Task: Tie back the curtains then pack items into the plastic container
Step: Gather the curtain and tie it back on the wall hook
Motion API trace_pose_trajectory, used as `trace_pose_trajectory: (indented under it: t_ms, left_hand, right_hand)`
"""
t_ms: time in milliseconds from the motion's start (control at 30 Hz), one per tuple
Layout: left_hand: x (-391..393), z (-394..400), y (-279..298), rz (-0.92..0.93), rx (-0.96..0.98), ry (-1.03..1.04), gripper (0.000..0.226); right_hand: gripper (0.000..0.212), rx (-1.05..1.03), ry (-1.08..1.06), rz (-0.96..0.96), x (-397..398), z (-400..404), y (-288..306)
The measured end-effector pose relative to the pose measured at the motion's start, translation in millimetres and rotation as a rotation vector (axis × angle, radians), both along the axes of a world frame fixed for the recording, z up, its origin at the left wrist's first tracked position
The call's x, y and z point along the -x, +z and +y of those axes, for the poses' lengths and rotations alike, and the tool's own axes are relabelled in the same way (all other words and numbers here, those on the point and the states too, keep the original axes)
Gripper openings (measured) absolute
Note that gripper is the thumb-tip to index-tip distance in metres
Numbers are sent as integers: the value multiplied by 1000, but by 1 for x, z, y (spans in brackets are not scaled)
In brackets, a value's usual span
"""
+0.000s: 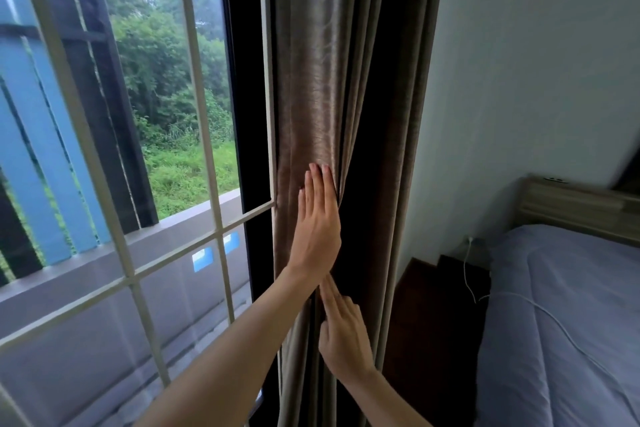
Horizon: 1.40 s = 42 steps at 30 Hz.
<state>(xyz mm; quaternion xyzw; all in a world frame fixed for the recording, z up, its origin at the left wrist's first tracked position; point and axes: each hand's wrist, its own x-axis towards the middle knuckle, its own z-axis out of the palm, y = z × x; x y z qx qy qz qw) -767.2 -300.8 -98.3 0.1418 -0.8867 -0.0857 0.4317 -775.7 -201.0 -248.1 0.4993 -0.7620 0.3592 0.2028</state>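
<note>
right hand point(341, 333) and left hand point(317, 229), fingers point(317, 180) together, flat on gathered brown curtain point(311, 80)

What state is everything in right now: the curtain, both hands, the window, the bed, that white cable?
Curtain: gathered beside the window, no tie-back visible.
Left hand: open, flat against the curtain.
Right hand: open, fingers extended into the folds.
Window: cannot tell whether open.
Bed: covered by a quilt.
White cable: trailing across the bed.

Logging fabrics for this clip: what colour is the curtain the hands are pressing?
Brown, taupe sheen, plain; the curtain shows best in the head view.
</note>
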Motion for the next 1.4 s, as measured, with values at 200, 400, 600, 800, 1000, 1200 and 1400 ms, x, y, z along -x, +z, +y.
trace_pose_trajectory:
  t_ms: [200, 400, 600, 800, 1000, 1200, 1400]
  left_hand:
    - [4, -5, -2, 21, 40, 74, 66]
    - [5, -9, 0, 2, 25, 48, 70]
    - [3, -13, 2, 1, 20, 14, 70]
    - [5, -17, 1, -2, -2, 3, 74]
    - [5, -21, 1, -15, 3, -28, 77]
    - [2, -26, 1, -26, -18, -74, 79]
    - [-3, -25, 1, -15, -53, -125, 74]
  right_hand:
    - [69, 501, -197, -66, 59, -1, 78]
    - [70, 479, -223, 14, 113, -23, 165]
    - [85, 295, -150, -123, 113, -26, 154]
    - [84, 197, -104, -122, 87, -17, 99]
    - [88, 62, -96, -182, 55, -9, 39]
    - [89, 46, -137, -181, 35, -11, 31]
    - [89, 36, -136, -142, 27, -16, 20]
